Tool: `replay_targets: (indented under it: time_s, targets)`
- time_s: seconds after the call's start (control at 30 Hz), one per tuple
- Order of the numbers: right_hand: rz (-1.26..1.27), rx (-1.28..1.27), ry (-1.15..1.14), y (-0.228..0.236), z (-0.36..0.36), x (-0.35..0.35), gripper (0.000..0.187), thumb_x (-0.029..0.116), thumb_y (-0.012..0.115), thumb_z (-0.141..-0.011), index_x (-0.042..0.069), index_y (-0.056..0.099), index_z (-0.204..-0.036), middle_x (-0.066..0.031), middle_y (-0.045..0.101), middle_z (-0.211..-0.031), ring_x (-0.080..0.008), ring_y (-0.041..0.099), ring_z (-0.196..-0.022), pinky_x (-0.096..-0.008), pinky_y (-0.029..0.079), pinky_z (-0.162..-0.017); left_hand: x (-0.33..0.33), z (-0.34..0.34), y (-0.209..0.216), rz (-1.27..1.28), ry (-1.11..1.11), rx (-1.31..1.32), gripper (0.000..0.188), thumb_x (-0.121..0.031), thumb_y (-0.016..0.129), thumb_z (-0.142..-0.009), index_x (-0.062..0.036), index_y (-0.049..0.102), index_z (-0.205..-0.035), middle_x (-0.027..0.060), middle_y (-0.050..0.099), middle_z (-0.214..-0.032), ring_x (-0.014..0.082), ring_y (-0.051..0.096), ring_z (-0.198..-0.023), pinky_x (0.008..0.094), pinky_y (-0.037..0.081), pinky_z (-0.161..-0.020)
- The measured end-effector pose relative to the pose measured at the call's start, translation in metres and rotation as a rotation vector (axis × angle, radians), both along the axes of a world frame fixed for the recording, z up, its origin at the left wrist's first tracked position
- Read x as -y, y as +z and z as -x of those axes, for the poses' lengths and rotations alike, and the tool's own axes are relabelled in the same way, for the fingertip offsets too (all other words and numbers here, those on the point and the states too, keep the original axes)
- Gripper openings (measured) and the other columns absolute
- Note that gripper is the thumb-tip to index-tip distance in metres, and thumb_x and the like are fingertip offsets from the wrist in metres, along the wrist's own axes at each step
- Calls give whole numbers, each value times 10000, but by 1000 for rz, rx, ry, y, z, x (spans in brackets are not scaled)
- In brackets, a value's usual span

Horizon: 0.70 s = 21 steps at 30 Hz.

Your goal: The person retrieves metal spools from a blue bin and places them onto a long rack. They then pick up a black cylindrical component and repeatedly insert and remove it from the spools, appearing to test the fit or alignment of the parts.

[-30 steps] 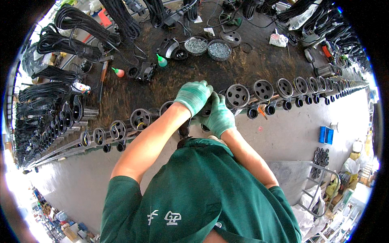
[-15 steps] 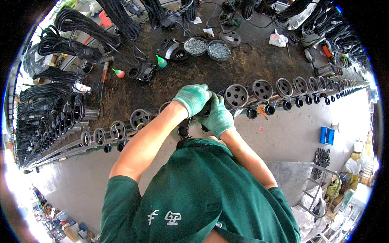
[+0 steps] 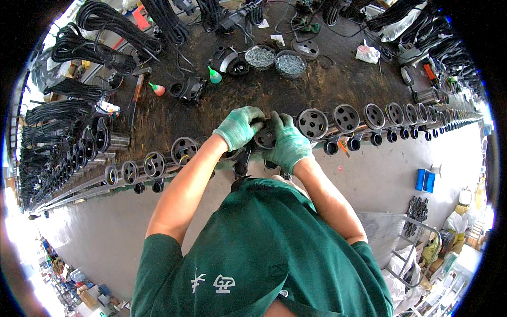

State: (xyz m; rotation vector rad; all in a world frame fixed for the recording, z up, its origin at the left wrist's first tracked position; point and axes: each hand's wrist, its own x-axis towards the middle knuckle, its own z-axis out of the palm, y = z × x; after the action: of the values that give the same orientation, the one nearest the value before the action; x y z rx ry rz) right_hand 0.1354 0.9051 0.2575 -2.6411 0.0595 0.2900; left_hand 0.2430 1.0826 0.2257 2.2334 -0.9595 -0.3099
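Between my gloved hands stands a dark round cover with holes [image 3: 265, 138], one of a row of similar pieces along the bench edge. My left hand [image 3: 238, 128], in a green glove, has its fingers curled against the cover's left rim. On the other side my right hand [image 3: 290, 143] grips the right rim, its fingertips at the top edge. Whether a small part sits under the fingers is hidden. Just right of my right hand is another perforated round cover [image 3: 312, 124]. A black ring-shaped fitting [image 3: 240, 169] hangs below, near my left wrist.
Two bowls of screws [image 3: 290, 64] stand on the dark bench [image 3: 222, 100]. Nearby are a green-tipped bottle [image 3: 214, 75], a red bottle [image 3: 157, 90], a black housing [image 3: 189, 89] and a hammer [image 3: 138, 90]. Coiled black cables [image 3: 113, 26] line the back. A trolley [image 3: 417, 248] stands behind right.
My hands have drawn apart, the left moving left and down, the right slightly right. The cover's face between them now shows. The view has shifted a little.
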Motion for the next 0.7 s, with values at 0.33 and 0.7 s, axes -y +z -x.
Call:
replay_targets:
  time_s: [0.33,0.7]
  targets:
    - [50,10,91,6,-9,1,1004,426,895,-721,49,427,-1525,-211,542,-1430,-402,673,-1157,-477,576,-951,-7,-9,4,74,60,-334,227,-58,734,-932,-9,719,-1153,115,752,-1080,196,710,-997,354,558,-912]
    - [57,-37,53,-9,-8,0,1061,397,880,-756,65,330,-1600,-225,448,-1575,-416,689,-1157,-474,583,-936,-25,10,11,40,-169,-105,226,-93,761,-875,-3,711,-1076,183,695,-1021,359,689,-962,417,545,-833]
